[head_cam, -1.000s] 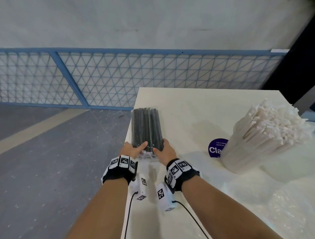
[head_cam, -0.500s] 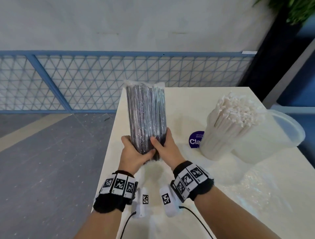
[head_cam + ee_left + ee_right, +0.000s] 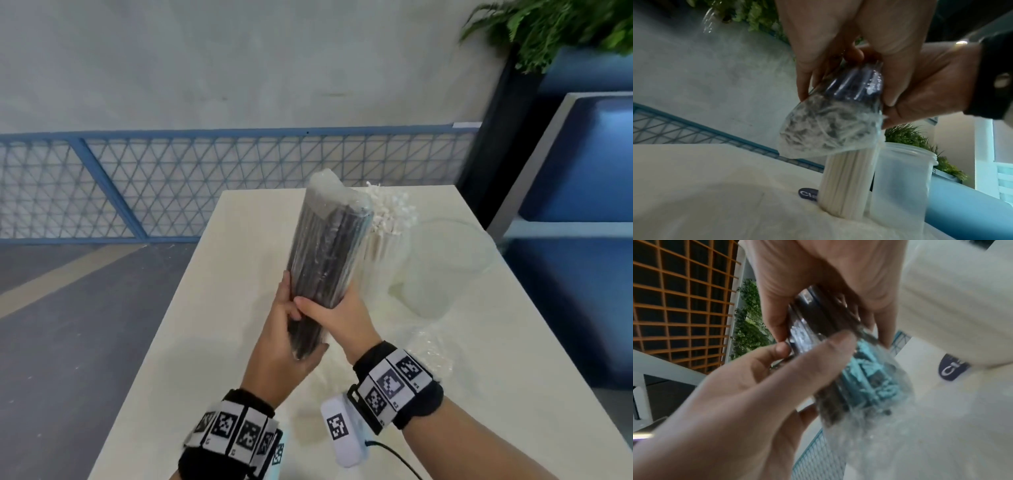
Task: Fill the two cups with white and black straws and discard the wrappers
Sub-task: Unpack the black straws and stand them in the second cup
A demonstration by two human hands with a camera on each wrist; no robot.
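A pack of black straws [image 3: 325,260] in a clear wrapper stands nearly upright above the table, tilted slightly right. My left hand [image 3: 286,322] grips its lower end from the left, and my right hand [image 3: 330,310] grips it from the right, thumb across the front. In the left wrist view the pack's wrapped far end [image 3: 830,126] hangs over a cup of white straws [image 3: 846,181]. Beside that stands an empty translucent cup [image 3: 902,178]. From the head view the white straws [image 3: 388,216] show behind the pack, the empty cup [image 3: 442,267] to their right.
A crumpled clear wrapper [image 3: 424,346] lies on the cream table [image 3: 212,342] to the right of my hands. A dark round sticker [image 3: 807,194] sits by the white-straw cup. A blue mesh railing [image 3: 171,185] runs behind the table; floor lies to the left.
Both hands have lifted the black straw pack off the table's left edge, stood it upright and carried it right, in front of the cups. My grip has shifted to its lower end.
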